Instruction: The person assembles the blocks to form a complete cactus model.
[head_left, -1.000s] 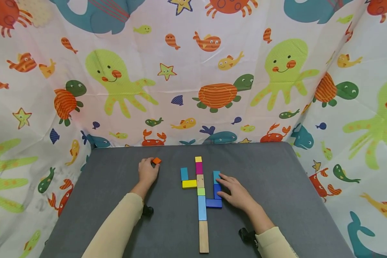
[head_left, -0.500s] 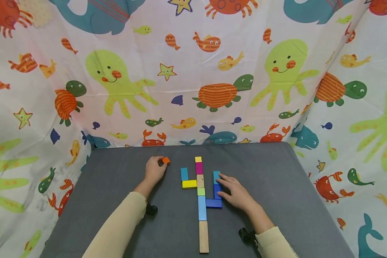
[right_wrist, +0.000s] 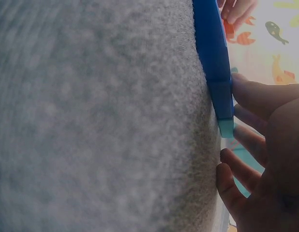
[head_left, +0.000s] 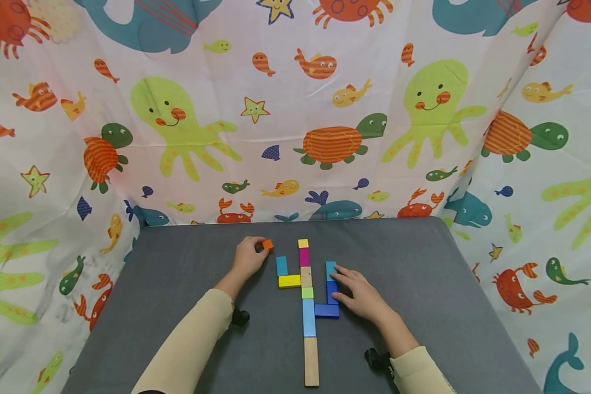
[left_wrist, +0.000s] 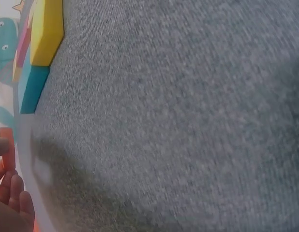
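My left hand [head_left: 248,259] pinches a small orange block [head_left: 268,244] between thumb and fingertips, left of the column's top. In the left wrist view the thumb covers part of the orange block [left_wrist: 10,153]. Nearest to it, a teal block [head_left: 282,266] stands on the end of a yellow block [head_left: 289,282], which meets the central column. My right hand [head_left: 363,295] rests with loosely spread fingers beside a light blue block [head_left: 330,270] and a dark blue block [head_left: 332,292]. Its fingertips touch their right side. Below them a blue block [head_left: 326,311] lies crosswise against the column.
The central column runs from a small yellow block [head_left: 302,243] through magenta [head_left: 303,256], wooden [head_left: 306,276], green [head_left: 307,293] and light blue [head_left: 308,317] blocks to a long wooden block [head_left: 311,361]. All lie on a grey table [head_left: 404,251] before a sea-creature curtain [head_left: 276,137].
My left hand has moved right with the orange block, closer to the teal block and the column. My right hand and the laid blocks have stayed in place.
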`<state>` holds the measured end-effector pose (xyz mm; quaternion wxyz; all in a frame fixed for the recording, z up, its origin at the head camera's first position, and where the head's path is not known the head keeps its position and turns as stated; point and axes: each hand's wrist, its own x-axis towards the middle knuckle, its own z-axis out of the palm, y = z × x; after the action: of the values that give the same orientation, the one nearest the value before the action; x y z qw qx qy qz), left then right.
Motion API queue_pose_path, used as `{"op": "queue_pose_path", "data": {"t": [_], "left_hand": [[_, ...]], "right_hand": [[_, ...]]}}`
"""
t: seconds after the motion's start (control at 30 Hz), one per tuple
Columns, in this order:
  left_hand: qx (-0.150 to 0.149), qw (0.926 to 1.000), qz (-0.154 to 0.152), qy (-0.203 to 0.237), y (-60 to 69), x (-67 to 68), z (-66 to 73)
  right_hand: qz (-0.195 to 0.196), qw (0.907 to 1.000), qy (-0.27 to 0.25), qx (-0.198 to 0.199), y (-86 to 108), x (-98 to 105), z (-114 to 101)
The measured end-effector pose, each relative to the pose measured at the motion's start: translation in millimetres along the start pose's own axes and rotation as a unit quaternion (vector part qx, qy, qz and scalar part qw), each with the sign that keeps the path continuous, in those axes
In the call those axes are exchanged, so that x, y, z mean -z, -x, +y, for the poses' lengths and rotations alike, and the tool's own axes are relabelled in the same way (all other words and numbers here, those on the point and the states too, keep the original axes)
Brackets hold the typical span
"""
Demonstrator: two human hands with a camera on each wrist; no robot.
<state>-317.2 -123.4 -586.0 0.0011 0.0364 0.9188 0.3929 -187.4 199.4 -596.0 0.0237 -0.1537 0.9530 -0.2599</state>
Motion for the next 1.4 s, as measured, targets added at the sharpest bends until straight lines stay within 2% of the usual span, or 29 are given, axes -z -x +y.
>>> {"op": "queue_pose_path", "data": {"t": [0.13,0.33,0.87,1.07,1.4], "left_hand": [[-0.009,0.9997,-0.023,-0.002,-0.6,-4.4,4.1],[-0.006,0.9988,-0.049,0.000,-0.9,-12.3,7.4],[-0.001,0.9977,-0.068,-0.001,0.0,-19.7,11.6],[0.004,0.9976,-0.069,0.002,-0.8,-21.5,9.0],[-0.004,0.9973,-0.074,0.005,-0.7,-21.0,4.5]], "right_hand": [[0.000,1.0000,-0.001,0.003,0.1,0.7,0.9],[0.002,1.0000,-0.002,0.006,0.4,0.7,0.1],[-0.008,1.0000,-0.003,0.001,-0.9,2.3,-2.6],[-0.008,1.0000,-0.002,0.000,-1.0,2.4,-2.9],[-0.008,1.0000,0.000,-0.004,0.2,2.5,-3.2]]}}
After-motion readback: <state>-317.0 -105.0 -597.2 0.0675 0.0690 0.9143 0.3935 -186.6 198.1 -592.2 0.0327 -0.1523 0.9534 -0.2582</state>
